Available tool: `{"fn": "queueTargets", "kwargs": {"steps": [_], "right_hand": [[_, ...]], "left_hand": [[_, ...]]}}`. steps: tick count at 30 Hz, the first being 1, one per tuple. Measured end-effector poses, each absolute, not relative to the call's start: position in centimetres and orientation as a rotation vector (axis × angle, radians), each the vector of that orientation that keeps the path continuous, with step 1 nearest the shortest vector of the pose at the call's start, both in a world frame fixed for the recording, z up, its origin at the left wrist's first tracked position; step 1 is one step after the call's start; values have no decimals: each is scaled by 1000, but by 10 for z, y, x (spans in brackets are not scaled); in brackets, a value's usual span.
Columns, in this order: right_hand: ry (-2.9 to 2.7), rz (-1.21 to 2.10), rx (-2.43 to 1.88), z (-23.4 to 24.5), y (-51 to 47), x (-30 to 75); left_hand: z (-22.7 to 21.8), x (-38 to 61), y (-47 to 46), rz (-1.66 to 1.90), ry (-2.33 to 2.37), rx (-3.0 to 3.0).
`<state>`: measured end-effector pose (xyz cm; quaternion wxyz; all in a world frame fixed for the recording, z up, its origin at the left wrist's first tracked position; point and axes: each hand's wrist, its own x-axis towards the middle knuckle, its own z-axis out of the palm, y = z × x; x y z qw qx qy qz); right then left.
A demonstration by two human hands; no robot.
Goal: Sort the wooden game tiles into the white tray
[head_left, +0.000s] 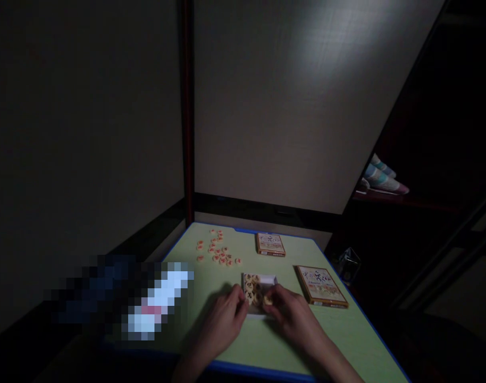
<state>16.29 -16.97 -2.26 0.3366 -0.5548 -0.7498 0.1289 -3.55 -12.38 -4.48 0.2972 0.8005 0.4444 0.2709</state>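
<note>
A white open box (pixel 269 278) sits near the middle of the green table, partly filled with round xiangqi pieces (pixel 250 285) bearing dark characters. My right hand (pixel 288 310) reaches over the box's right side, its fingers pinched on one xiangqi piece (pixel 268 300). At the left edge of the box is my left hand (pixel 229 308), fingers closed together against its side; whether it grips the box wall or a piece is hidden. Farther back on the left lie several loose xiangqi pieces (pixel 223 255) with red characters.
The green table (pixel 187 298) has a blue edge. A printed box lid (pixel 321 286) lies at the right, and a smaller printed box (pixel 270 244) at the back. A blurred bright patch (pixel 159 300) covers the left. Walls rise behind and at the left.
</note>
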Motion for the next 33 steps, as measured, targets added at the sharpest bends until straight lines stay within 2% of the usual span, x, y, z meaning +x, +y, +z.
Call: {"fn": "queueTargets", "kwargs": {"steps": [8, 20, 26, 33], "right_hand": [[-2199, 96, -1697, -24, -156, 175], [-2541, 531, -1691, 16, -133, 181], [-2632, 509, -1836, 25, -124, 171], [-2439, 568, -1859, 10, -131, 165]], "left_hand": [[-45, -33, -123, 661, 1166, 2232], [-48, -38, -124, 707, 1110, 2202], [-44, -39, -128, 659, 1139, 2141], [-39, -39, -131, 608, 1166, 2112]]}}
